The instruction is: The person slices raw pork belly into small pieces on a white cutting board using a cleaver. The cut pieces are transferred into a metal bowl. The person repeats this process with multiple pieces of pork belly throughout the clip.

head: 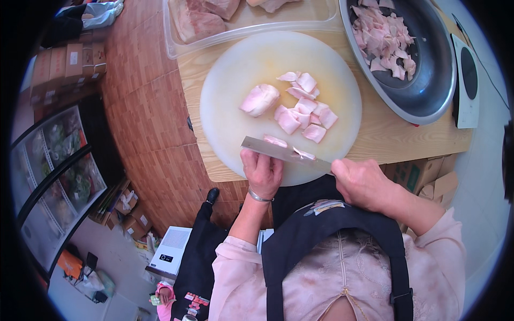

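My right hand (359, 182) is closed around the handle of a metal knife (269, 147), whose wide blade lies across the near part of a round white cutting board (225, 132). My left hand (263, 170) is at the blade's left end, fingers curled beside it; what lies under them is hidden. Two thin strips of pale pink meat (275, 140) are at the blade's far edge. Beyond them is a rounded lump of meat (260, 100), with several flat cut pieces (289, 122) to its right.
A clear plastic tray (249, 32) with large meat chunks stands beyond the board. On the right are a metal bowl (431, 92) of cut pieces and a white device (468, 80). Another person (192, 257) is at the lower left. Cardboard boxes (417, 172) sit below the table.
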Motion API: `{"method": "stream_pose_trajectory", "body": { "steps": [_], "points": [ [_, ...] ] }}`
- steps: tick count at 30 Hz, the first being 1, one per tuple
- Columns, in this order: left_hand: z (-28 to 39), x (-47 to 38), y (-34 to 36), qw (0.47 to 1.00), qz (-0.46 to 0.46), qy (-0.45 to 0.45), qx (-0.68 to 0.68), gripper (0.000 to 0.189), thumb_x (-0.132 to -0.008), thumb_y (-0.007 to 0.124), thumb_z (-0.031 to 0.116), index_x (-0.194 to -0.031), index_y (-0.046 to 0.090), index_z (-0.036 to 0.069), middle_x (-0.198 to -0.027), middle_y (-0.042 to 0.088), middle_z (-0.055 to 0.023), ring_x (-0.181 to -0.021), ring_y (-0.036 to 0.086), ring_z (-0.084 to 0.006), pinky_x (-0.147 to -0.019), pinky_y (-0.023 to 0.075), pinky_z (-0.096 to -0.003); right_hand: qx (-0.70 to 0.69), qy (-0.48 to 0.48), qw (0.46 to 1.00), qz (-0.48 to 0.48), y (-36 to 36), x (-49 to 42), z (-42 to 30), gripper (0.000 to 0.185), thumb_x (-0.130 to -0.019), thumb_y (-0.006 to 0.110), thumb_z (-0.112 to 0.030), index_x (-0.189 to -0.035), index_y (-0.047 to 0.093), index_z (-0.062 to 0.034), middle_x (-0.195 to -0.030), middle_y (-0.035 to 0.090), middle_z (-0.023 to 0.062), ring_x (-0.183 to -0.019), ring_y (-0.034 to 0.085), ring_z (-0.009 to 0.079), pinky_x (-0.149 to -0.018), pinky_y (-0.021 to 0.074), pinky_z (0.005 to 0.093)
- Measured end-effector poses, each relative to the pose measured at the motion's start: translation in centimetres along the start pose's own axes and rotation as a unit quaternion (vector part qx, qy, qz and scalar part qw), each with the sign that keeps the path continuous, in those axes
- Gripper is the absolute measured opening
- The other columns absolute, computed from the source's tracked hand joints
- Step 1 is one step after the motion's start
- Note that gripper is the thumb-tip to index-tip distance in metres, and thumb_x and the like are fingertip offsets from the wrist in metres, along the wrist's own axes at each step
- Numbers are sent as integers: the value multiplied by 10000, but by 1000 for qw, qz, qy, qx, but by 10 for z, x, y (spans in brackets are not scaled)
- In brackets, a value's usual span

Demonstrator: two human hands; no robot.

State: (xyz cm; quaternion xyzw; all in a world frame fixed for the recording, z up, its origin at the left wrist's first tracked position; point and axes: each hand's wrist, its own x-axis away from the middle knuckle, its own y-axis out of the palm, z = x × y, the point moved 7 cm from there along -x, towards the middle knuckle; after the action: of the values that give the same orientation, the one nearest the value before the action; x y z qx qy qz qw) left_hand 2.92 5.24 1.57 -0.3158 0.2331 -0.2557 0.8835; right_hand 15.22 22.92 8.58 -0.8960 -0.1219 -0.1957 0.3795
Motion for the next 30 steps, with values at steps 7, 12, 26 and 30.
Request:
{"method": "stream_pose_trajectory", "body": {
  "steps": [7,12,26,30],
  "points": [
    [3,-2,-1,999,8,26,-18,373,-773,765,-45,-1144,747,-16,-1070,626,-151,-987,588,-348,-858,517,-433,5,34,998,-55,-4,4,-4,226,-859,657,-59,-1011,500,0,-888,670,205,-770,699,420,-617,558,517],
    [4,-3,-1,1000,0,16,2,388,-774,772,-28,-1161,742,-22,-1081,636,-158,-982,595,-356,-852,522,-440,-7,12,999,-49,9,-29,-10,208,-872,628,-45,-1022,498,17,-903,686,219,-809,720,415,-640,569,513],
    [-6,-1,2,998,13,-39,37,297,-787,791,-7,-1079,734,-12,-1065,656,-157,-973,621,-361,-848,533,-434,-18,8,999,-36,26,-65,-14,240,-846,617,7,-1048,488,26,-891,700,240,-819,728,437,-681,576,525],
    [-4,-2,2,999,21,-40,31,240,-774,781,-32,-1005,727,7,-1067,664,-150,-975,630,-356,-856,534,-437,-26,-9,999,-21,35,-84,-15,235,-850,608,12,-1048,482,24,-881,700,245,-835,729,435,-696,572,532]
  ]
}}
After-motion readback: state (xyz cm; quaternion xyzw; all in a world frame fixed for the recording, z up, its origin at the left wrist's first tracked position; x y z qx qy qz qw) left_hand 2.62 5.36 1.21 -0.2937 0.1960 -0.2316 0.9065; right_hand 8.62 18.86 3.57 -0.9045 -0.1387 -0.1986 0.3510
